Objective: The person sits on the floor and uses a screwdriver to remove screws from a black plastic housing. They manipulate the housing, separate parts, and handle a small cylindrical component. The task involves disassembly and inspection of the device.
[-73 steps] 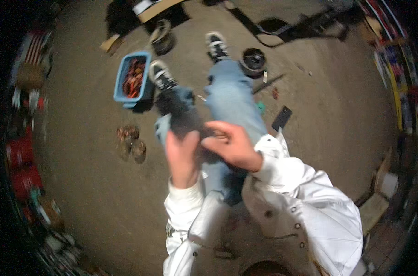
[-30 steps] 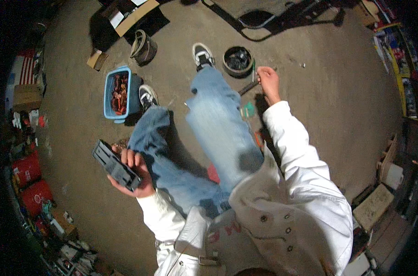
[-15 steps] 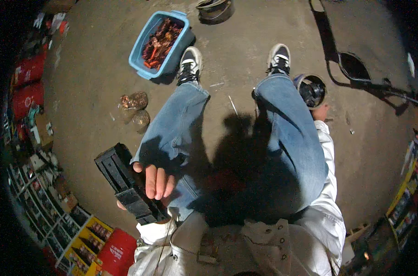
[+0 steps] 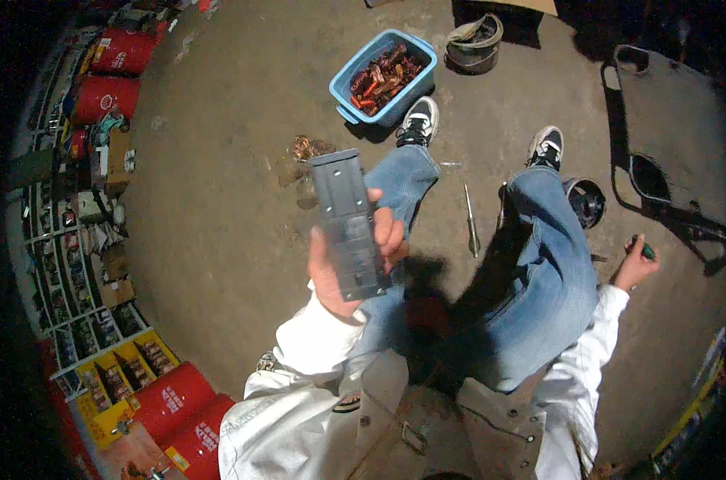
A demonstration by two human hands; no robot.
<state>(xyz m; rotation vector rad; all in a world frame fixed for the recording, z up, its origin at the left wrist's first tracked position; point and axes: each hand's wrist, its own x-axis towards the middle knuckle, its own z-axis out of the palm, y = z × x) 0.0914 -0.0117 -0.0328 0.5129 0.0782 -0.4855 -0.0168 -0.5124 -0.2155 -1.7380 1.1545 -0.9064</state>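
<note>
My left hand [image 4: 331, 276] grips a dark grey rectangular block [image 4: 349, 228] with small screws on its face. Thumb and fingers wrap its two long sides, and it is raised above my left thigh. To the right of my right knee, low over the floor, my right hand [image 4: 633, 268] is closed round a small green-handled tool [image 4: 648, 252]; its kind is mostly hidden by the fingers. A long slim metal tool [image 4: 471, 220] lies on the floor between my legs. Next to my right shin stands a round tub [image 4: 571, 188] with dark things inside.
Ahead is a light blue bin [image 4: 339, 88] of copper-coloured scrap, with a dark bucket [image 4: 471, 56] beside it. A small scrap-filled bag [image 4: 293, 170] lies left of my left leg. A metal-framed folding chair [image 4: 683, 128] is at right; red drums [image 4: 107, 100] and shelving line the left.
My left hand has raised the block and turned it upright. My right hand has come back from beside the tub, now showing a green handle. The whole view has shifted.
</note>
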